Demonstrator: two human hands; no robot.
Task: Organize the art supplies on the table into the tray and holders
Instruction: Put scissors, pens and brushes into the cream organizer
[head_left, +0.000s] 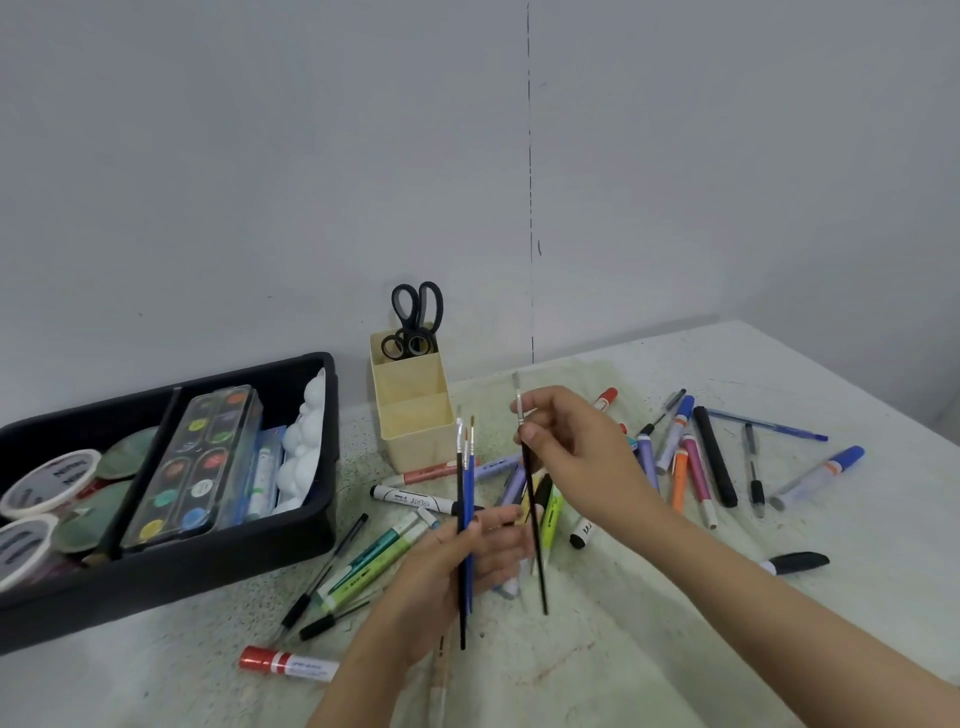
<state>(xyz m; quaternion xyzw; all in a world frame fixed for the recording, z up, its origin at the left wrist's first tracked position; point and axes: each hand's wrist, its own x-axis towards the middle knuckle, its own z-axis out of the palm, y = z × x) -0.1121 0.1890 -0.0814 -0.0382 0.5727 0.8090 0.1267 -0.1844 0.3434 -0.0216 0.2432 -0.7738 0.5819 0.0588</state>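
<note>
My left hand (457, 564) grips a bunch of thin paintbrushes (464, 483), black and blue handled, bristles up. My right hand (576, 441) pinches one long black paintbrush (532, 519), held upright just right of the bunch. Both hands hover above scattered markers (691, 467) and pens (322, 571) on the table. Behind the hands stands a cream holder (415, 415) with black scissors (415, 322) in its rear compartment. At the left sits a black tray (291, 540) containing a watercolour palette (197, 462), paint tubs (52, 480) and white foam balls (304, 441).
A red-capped marker (288, 663) lies near the table's front, and a black-capped marker (795, 563) at the right. A stained cloth (649, 639) covers the table. A grey wall rises just behind the tray and holder. The table's right edge shows at far right.
</note>
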